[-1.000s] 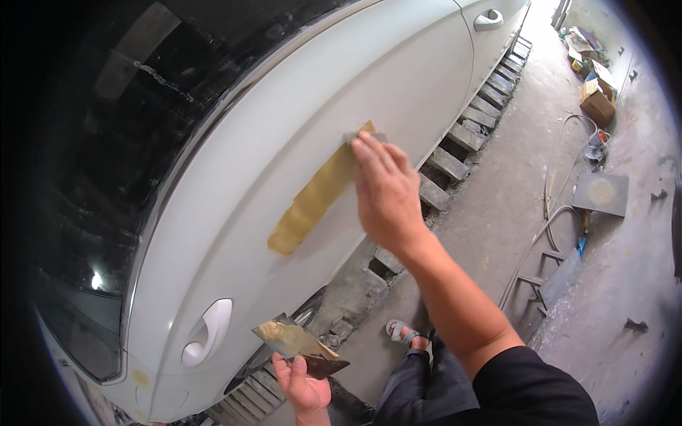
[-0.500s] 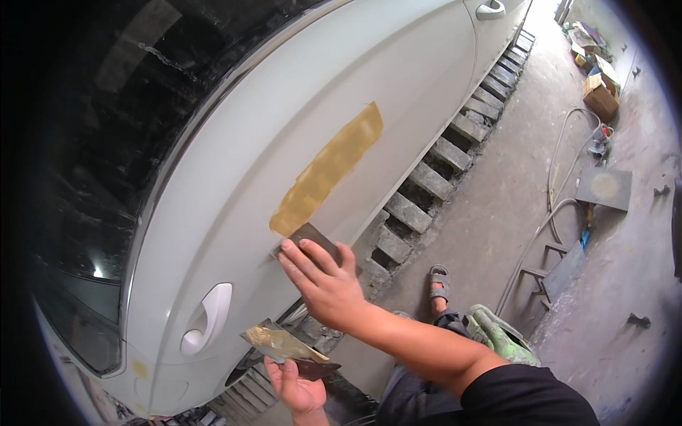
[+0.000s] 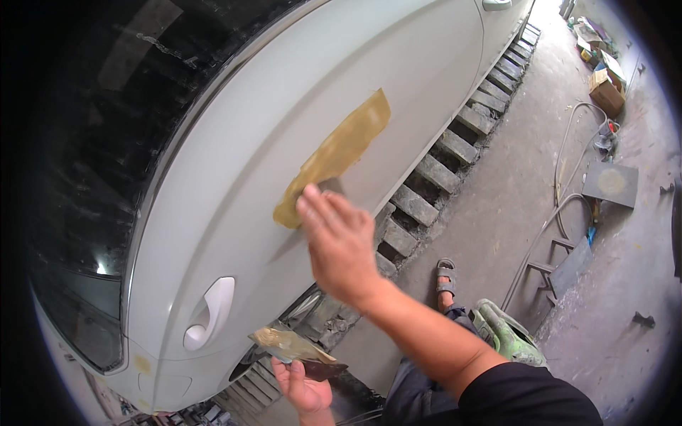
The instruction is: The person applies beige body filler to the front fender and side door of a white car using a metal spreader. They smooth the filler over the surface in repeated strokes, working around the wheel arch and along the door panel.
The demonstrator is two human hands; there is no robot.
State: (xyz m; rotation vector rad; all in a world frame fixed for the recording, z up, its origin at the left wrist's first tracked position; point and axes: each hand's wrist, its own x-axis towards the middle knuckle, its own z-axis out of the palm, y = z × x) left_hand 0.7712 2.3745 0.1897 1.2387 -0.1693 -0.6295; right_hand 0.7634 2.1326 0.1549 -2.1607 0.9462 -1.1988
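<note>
A long strip of mustard-yellow putty [image 3: 348, 138] lies smeared across the white car door [image 3: 419, 78]. My right hand [image 3: 341, 238], slightly blurred, is closed on a dark flat putty spreader [image 3: 331, 184] at the near end of the strip. The hand covers most of that spreader. Lower down, below the door handle [image 3: 213, 312], my left hand [image 3: 304, 390] pinches a flat plate [image 3: 291, 343] between thumb and fingers. Yellow putty coats its upper face, and its right end is dark brown. The plate is held off the car.
Dark car windows [image 3: 78, 142] fill the upper left. A row of concrete blocks [image 3: 433, 174] runs beside the car's lower edge. On the floor at right are a hose [image 3: 561, 163], a grey square board [image 3: 609, 184], a cardboard box [image 3: 607, 92] and a green plastic stool [image 3: 504, 337].
My right hand has moved up with the spreader, from just below the putty strip onto its near end. The left hand still holds the plate in about the same spot. The view has shifted slightly.
</note>
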